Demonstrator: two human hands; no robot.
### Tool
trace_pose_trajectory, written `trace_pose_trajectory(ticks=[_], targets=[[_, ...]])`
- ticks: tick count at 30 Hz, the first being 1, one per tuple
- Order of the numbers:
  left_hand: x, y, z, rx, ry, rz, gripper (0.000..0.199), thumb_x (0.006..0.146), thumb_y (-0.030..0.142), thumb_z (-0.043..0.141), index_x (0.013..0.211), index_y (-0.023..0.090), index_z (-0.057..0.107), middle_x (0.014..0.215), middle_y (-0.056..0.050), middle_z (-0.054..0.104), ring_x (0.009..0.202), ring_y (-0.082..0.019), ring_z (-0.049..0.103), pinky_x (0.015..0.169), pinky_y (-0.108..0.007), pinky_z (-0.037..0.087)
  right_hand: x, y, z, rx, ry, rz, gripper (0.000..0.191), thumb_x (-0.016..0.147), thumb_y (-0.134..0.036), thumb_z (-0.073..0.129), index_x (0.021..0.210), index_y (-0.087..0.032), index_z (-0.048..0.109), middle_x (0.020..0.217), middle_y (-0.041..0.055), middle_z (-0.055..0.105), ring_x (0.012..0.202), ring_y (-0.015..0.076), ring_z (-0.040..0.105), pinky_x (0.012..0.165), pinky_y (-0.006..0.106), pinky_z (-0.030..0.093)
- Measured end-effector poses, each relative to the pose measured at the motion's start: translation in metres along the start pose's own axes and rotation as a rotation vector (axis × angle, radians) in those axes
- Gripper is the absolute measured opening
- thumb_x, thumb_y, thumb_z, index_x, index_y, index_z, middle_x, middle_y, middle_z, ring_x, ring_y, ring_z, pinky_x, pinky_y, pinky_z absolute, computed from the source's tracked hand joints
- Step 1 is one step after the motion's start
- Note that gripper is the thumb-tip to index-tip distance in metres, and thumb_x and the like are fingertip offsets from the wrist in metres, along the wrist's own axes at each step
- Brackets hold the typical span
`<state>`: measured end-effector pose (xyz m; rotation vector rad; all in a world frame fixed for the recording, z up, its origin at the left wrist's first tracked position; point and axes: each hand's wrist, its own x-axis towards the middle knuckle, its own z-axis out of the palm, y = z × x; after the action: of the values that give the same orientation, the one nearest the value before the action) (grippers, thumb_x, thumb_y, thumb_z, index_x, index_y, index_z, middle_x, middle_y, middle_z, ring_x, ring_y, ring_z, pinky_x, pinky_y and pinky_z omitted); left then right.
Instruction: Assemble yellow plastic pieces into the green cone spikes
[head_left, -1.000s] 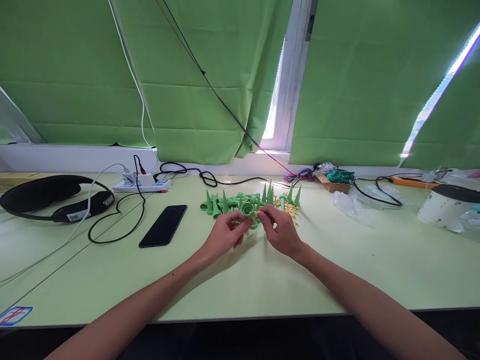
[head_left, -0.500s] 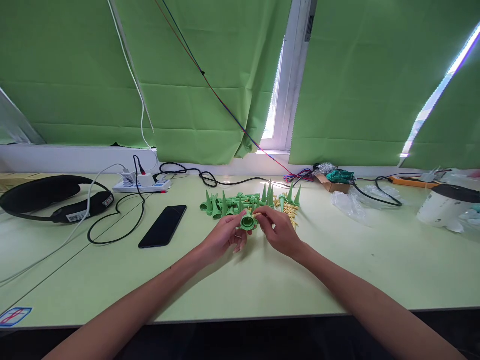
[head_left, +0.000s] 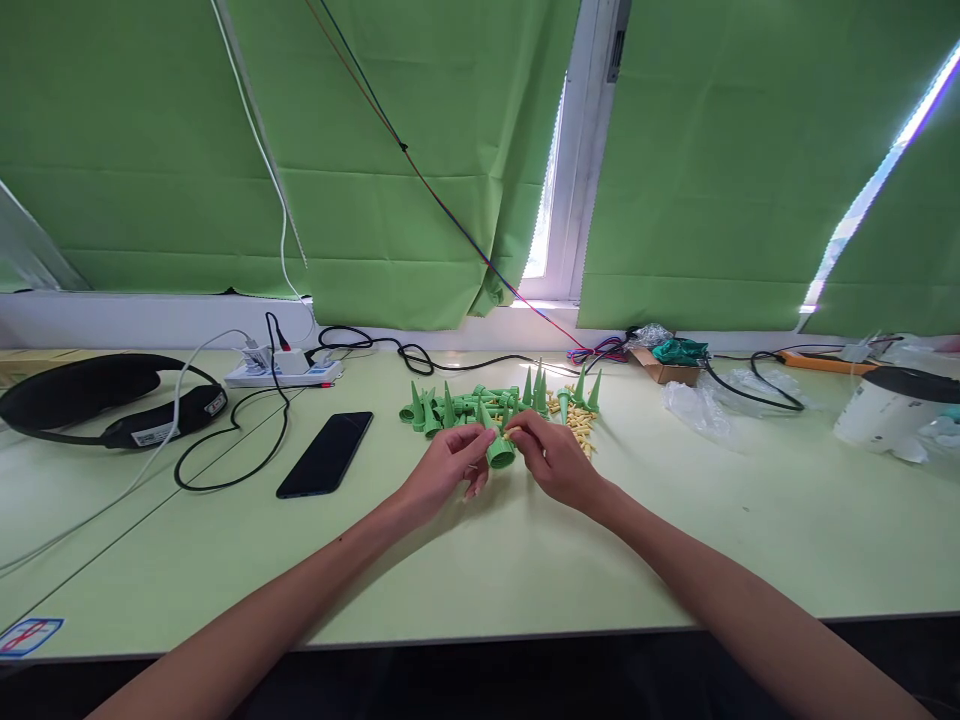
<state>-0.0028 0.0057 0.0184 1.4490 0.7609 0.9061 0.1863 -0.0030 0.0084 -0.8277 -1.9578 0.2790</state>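
My left hand (head_left: 444, 468) is closed around a green plastic plant watering spike (head_left: 501, 456), its wide hollow end tipped down towards me. Close by on the right, my right hand (head_left: 556, 458) pinches a small yellow plastic piece (head_left: 513, 432) against the spike's side; whether it sits in the spike I cannot tell. Just behind my hands lies a heap of similar green spikes (head_left: 448, 408), several of them standing point up. A scatter of small yellow pieces (head_left: 582, 428) spreads beside the heap, partly hidden by my right hand.
A black phone (head_left: 325, 455) lies left of my hands, with a black headset (head_left: 161, 400) farther left. Behind it sit a power strip (head_left: 281, 372) and cables. To the right are clear plastic bags (head_left: 697, 412), a small cardboard box (head_left: 664, 370) and a white container (head_left: 892, 415).
The spike in my left hand has turned, so its round opening now faces down instead of straight at me. My right hand stays pinched at its side.
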Motion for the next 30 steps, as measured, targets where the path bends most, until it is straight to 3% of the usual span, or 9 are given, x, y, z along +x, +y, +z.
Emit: trace_pose_trajectory(ticks=[9,13,18,22,27,30], targets=[[-0.004,0.003,0.003,0.324,0.121,0.183,0.032,0.087,0.047,0.063,0.076,0.019,0.050,0.049,0.007,0.042,0.041,-0.008,0.041,0.042,-0.021,0.032,-0.002,0.006,0.003,-0.071,-0.054,0.030,0.024,0.101,-0.028,0.037,0.078,-0.023,0.040,0.062,-0.0041,0.044,0.053,0.0130,0.036,0.054,0.026,0.028],[-0.005,-0.002,0.006,0.413,0.224,0.318,0.032,0.083,0.044,0.068,0.076,0.019,0.049,0.067,0.004,0.045,0.049,-0.007,0.042,0.044,-0.021,0.034,-0.002,0.009,0.004,-0.097,-0.079,0.047,0.028,0.102,-0.029,0.036,0.075,-0.023,0.036,0.061,-0.0040,0.044,0.051,0.0127,0.036,0.053,0.027,0.026],[-0.006,-0.006,0.006,0.543,0.256,0.428,0.021,0.087,0.040,0.065,0.088,0.019,0.064,0.092,-0.002,0.050,0.057,-0.007,0.043,0.049,-0.022,0.040,-0.002,0.009,0.004,-0.086,-0.058,0.062,0.029,0.103,-0.031,0.036,0.074,-0.023,0.034,0.062,-0.0041,0.043,0.052,0.0128,0.035,0.053,0.027,0.026],[-0.005,-0.008,0.004,0.577,0.281,0.460,0.021,0.088,0.040,0.063,0.094,0.021,0.067,0.099,-0.004,0.053,0.056,-0.007,0.043,0.050,-0.022,0.043,-0.001,0.009,0.004,-0.078,-0.045,0.059,0.031,0.103,-0.032,0.036,0.073,-0.023,0.032,0.061,-0.0042,0.042,0.052,0.0129,0.034,0.053,0.027,0.026],[-0.005,-0.011,0.001,0.782,0.305,0.660,0.015,0.090,0.032,0.062,0.096,0.021,0.070,0.099,-0.006,0.058,0.060,-0.009,0.048,0.054,-0.024,0.044,0.000,0.006,0.003,-0.071,-0.054,0.065,0.033,0.103,-0.032,0.034,0.071,-0.023,0.030,0.058,-0.0046,0.039,0.051,0.0127,0.032,0.052,0.028,0.025],[-0.006,-0.010,0.003,0.822,0.316,0.687,0.017,0.091,0.029,0.060,0.103,0.023,0.070,0.100,-0.006,0.057,0.056,-0.007,0.047,0.055,-0.024,0.044,0.002,0.003,0.003,-0.036,-0.021,0.070,0.034,0.103,-0.034,0.035,0.070,-0.023,0.032,0.058,-0.0045,0.040,0.051,0.0123,0.032,0.052,0.027,0.027]])
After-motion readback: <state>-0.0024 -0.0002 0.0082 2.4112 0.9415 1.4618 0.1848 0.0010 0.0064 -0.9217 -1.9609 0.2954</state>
